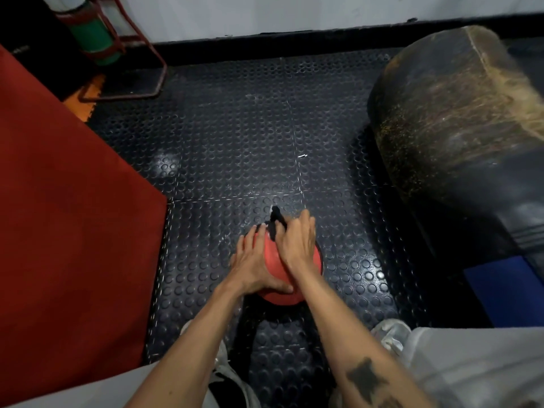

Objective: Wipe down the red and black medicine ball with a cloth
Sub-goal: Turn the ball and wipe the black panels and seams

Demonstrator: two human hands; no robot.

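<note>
The red and black medicine ball (275,263) sits on the studded black floor mat just in front of my feet. My left hand (255,262) lies flat against its left side, fingers straight and spread, thumb along the near lower curve. My right hand (297,241) is on the ball's top right and far side, its fingers curled on a dark cloth (276,223) that sticks out beyond them over the far edge. Both hands hide most of the ball; only its red surface shows clearly.
A red mat (67,219) covers the floor to the left. A big worn black punching bag (459,119) lies at the right with a blue pad (500,293) beside it. At the back left stands a red metal frame (141,54) holding a green roll (94,39).
</note>
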